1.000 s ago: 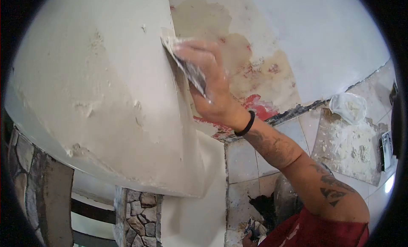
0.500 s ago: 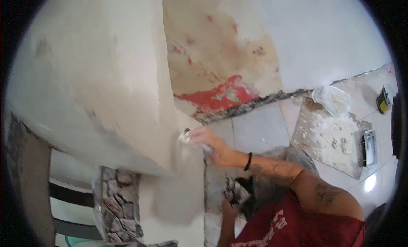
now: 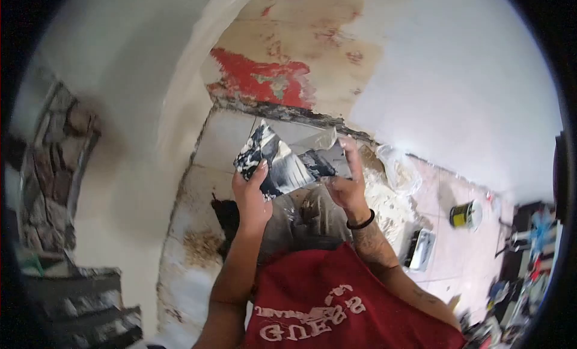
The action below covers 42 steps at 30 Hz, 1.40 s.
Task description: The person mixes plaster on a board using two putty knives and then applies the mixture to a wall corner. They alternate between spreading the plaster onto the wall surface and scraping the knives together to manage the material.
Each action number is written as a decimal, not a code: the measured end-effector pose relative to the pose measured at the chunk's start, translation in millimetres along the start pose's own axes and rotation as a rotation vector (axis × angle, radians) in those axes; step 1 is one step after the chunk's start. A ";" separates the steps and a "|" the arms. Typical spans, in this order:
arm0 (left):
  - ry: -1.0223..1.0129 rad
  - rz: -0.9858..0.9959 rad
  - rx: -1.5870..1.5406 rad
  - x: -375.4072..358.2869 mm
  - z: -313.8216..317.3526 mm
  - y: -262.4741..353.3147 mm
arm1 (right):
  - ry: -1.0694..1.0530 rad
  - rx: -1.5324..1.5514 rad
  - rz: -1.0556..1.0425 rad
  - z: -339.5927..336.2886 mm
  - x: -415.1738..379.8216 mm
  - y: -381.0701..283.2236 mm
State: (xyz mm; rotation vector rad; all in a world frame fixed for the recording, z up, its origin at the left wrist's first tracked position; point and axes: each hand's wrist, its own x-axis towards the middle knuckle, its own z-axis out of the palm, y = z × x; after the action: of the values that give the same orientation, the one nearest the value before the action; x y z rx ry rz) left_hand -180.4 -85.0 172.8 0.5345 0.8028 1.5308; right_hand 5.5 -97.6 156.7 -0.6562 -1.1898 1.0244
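My left hand (image 3: 251,195) is closed on a flat, dark plate (image 3: 287,167) smeared with white putty, its thumb lying over the near face. Closed on a thin grey putty spreader (image 3: 338,158) is my right hand (image 3: 350,183), with a black band at the wrist. The spreader meets the plate's right side, and both are held in front of my body above the floor. White residue marks my fingers. Exactly where the two tools touch is hard to make out.
A putty-covered board (image 3: 384,208) lies on the tiles, with a clear plastic bag (image 3: 399,171) at its edge. Further right are a white-bladed tool (image 3: 419,250) and a bucket (image 3: 466,215). A patched wall (image 3: 288,36) stands ahead; stone cladding (image 3: 57,168) is at left.
My right hand has come off the wall at left and moved right with the spreader. My left hand has raised the plate to meet it. The view has shifted right.
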 end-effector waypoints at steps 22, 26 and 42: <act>-0.076 -0.422 0.169 38.4 -81.1 -93.0 | -0.867 -0.951 0.183 -25.1 33.0 69.4; -0.020 -0.446 0.299 66.8 -104.3 -112.7 | -0.904 -1.052 0.250 -13.8 25.4 95.2; 0.243 -0.613 0.508 172.9 -190.8 -167.7 | -0.606 -0.181 0.996 -34.3 14.4 115.7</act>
State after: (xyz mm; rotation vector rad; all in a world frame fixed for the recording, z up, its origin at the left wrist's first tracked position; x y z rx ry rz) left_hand -233.0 50.2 -98.1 0.4118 1.4120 0.8261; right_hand 5.1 -32.6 54.0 -1.1849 -1.5079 2.0671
